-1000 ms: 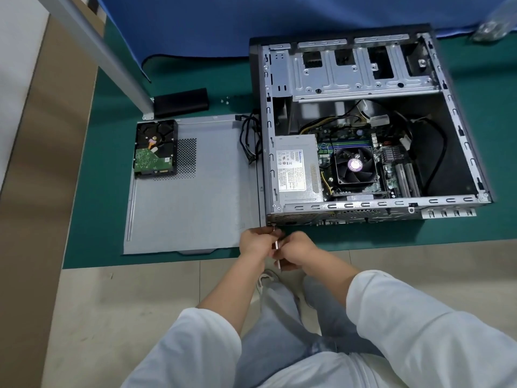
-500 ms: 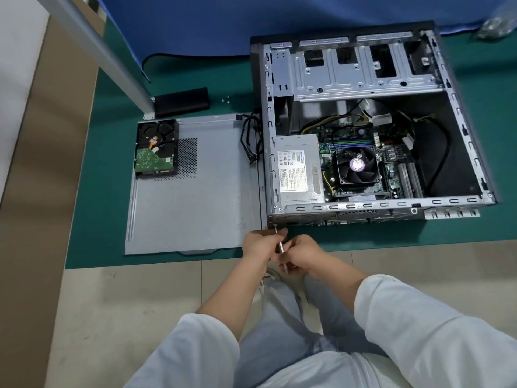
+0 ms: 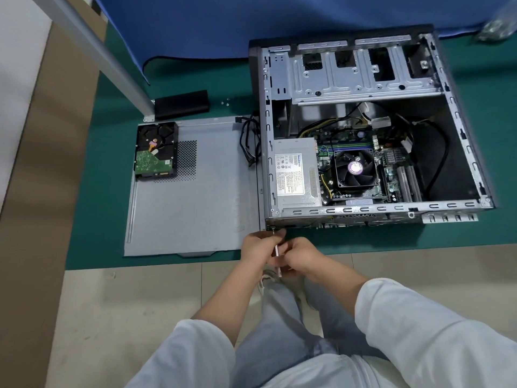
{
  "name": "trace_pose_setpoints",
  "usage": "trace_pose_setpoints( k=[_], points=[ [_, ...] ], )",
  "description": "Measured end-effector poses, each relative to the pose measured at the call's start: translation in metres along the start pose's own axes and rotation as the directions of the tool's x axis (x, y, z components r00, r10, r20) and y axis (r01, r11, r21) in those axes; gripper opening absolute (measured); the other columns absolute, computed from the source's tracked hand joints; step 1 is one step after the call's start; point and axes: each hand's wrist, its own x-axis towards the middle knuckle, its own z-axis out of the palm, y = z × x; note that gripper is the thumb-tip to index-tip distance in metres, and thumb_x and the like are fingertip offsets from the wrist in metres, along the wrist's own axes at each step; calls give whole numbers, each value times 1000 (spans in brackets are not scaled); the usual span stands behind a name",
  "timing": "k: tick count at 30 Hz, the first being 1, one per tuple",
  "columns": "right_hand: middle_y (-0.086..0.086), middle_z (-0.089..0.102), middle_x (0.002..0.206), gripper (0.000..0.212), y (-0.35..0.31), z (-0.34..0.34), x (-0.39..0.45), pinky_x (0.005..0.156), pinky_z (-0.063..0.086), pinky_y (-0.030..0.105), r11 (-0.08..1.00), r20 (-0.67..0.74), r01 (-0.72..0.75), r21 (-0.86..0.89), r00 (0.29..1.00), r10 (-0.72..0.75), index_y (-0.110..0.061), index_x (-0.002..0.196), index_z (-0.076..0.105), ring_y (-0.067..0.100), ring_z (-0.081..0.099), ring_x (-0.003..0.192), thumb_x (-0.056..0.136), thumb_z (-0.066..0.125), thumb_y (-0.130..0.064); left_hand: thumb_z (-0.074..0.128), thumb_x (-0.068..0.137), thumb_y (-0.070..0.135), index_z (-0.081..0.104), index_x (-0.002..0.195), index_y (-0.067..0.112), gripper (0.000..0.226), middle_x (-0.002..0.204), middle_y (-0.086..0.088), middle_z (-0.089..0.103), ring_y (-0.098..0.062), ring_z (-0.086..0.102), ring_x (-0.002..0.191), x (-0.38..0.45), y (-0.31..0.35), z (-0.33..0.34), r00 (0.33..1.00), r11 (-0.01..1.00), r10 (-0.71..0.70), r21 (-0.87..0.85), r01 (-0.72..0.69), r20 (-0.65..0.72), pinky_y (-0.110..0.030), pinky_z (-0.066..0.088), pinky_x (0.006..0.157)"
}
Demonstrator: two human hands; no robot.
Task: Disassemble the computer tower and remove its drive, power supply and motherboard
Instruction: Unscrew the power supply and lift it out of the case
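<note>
Head view: we are finding the computer tower (image 3: 363,130) lying on its side on the green mat (image 3: 92,191), open face up, which is giving access to the interior from above. Its side panel (image 3: 195,205) is lying flat just beside it, serving as a tray; the drive (image 3: 156,150) is already resting on that panel, board side up, well apart from the chassis. The power supply (image 3: 296,172) is sitting in the near left corner of the case, and the motherboard (image 3: 361,163) with its fan is lying beside it, cables attached.

Both hands are working at the rear face, near the lower left corner. The right hand (image 3: 300,256) is curling round the handle of a screwdriver (image 3: 276,249), while the left hand (image 3: 258,243) is pinching the shaft near the tip, we judge to steady it on a rear screw holding the power supply. The screw itself is too small to confirm.
</note>
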Motion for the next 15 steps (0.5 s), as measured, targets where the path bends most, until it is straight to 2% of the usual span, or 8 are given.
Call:
trace_pose_setpoints(
  k=[2,4,6,8,10,13,15],
  points=[
    [4,54,55,34,0,3,0,48,44,24,1000,-12,12,9,1000,-12,-11,57,50,19,53,54,78,69,7,83,70,16,70,92,1,29,91,-16,71,-29,68,87,-1,0,2,999,999,22,31,-20,-48,-38,57,75],
    [5,52,55,31,1,7,-2,44,41,20,999,-2,9,46,1000,-9,-10,59,51,17,50,49,81,66,7,79,73,8,71,86,1,17,87,-15,71,-29,68,85,-1,0,3,998,1000,27,6,-27,-61,-38,57,79],
    [7,53,55,26,1,9,-3,41,41,18,993,51,-15,117,999,9,-7,66,52,16,50,45,88,57,6,70,80,-2,68,82,3,5,78,-12,71,-25,69,73,-2,1,3,999,998,7,-60,-9,-36,-29,57,63],
    [10,57,62,25,-1,6,-4,49,47,25,982,125,-44,184,992,21,-5,71,55,20,57,52,93,48,5,60,84,-6,67,84,4,13,73,-7,70,-16,66,53,-3,1,2,1000,998,4,-69,-4,-6,-18,47,42],
    [10,63,69,27,-1,2,-4,61,52,32,981,154,-54,187,988,25,-6,75,59,21,63,60,94,44,6,56,86,-6,65,91,6,15,76,-6,71,-12,66,51,-6,1,1,1000,998,-7,-59,9,30,-17,44,38],
    [10,64,66,27,2,-1,-3,76,54,40,987,93,-39,154,995,25,-4,73,61,20,63,57,92,48,9,55,92,2,63,97,7,11,90,-9,72,-18,69,68,-5,-1,1,997,999,-5,-47,9,82,-22,50,46],
    [9,62,59,23,3,-1,-1,76,53,42,995,7,-13,101,1000,13,-4,66,61,24,61,58,86,60,7,67,87,12,65,102,3,18,98,-13,71,-25,69,85,-3,0,1,997,999,35,24,-36,71,-32,57,67]
  ],
)
